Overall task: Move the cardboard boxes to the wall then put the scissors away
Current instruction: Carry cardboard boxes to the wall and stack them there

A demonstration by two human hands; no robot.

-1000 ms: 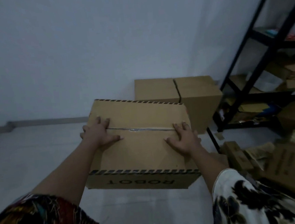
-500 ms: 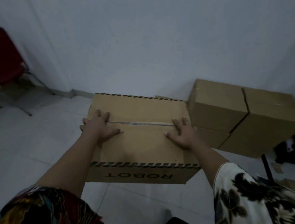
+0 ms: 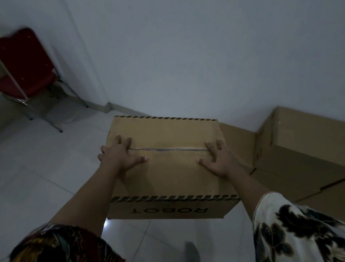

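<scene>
Head view: patterned sleeves [image 3: 299, 234] nearest. Left hand [image 3: 120, 155] and right hand [image 3: 217, 160] lie flat, fingers spread, well apart at either end of the taped seam atop the "ROBOT" cardboard box [image 3: 171, 176], which is on the tiled floor [image 3: 26, 173]. Just right, plain cardboard boxes [image 3: 305, 151] against the wall [image 3: 202, 45]. Far left, red chair [image 3: 22, 66].

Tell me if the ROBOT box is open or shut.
Shut: the ROBOT box has top flaps flat, meeting along a taped seam between the left hand and right hand.
</scene>
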